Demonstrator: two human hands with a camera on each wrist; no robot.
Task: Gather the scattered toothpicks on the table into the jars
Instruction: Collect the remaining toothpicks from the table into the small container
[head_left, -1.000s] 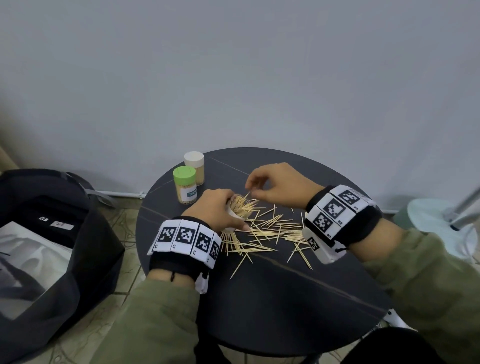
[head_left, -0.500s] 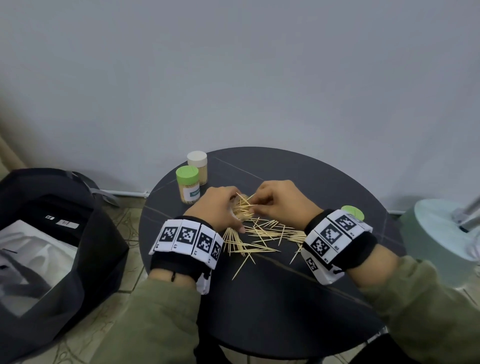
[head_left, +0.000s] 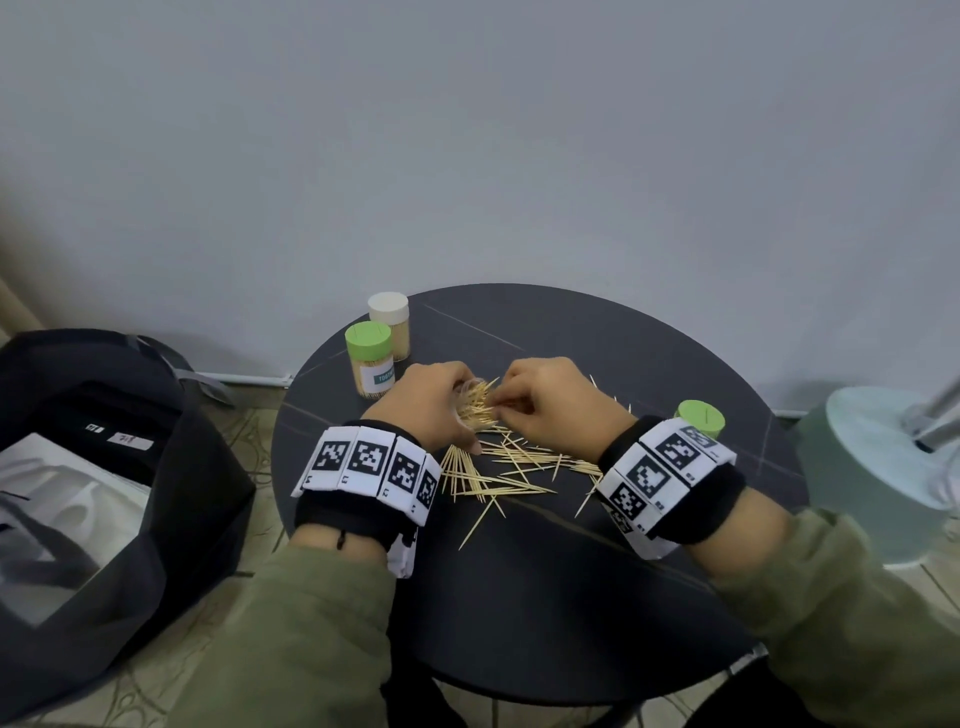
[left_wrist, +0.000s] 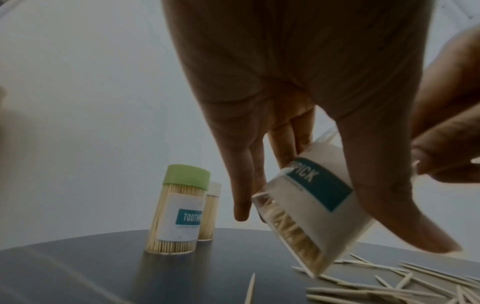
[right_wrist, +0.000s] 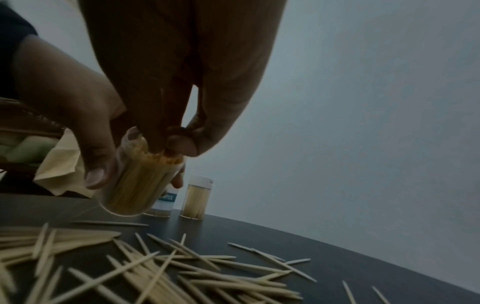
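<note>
Dozens of loose toothpicks (head_left: 511, 462) lie across the near-middle of the round dark worktop (head_left: 545, 582), a few strays nearest the person.

Just past them, left hand (head_left: 428, 402) is wrapped round the open jar (left_wrist: 309, 207), tilted with its mouth toward the right hand; my read is that the tilt lets sticks slide in lengthwise rather than jam across the rim. The jar is partly filled, base lifted off the worktop.

Right hand (head_left: 550, 402) has fingertips (right_wrist: 182, 144) pinched together at the jar mouth, feeding in a small bunch of toothpicks. How many it's holding can't be counted; the fingers cover them.

Right of the hands, a loose green lid (head_left: 698, 417) sits on the worktop, half hidden behind the right wristband. Probably this jar's cap, parked out of the way.

Far left: green-capped jar (head_left: 370, 358), full and upright, with the white-capped jar (head_left: 390, 325) touching or just behind it; can't tell which. Both are closed, so they look done.

Labels are only part-readable. Wrist views are dark, and the jar rim is hidden in the head view.
</note>
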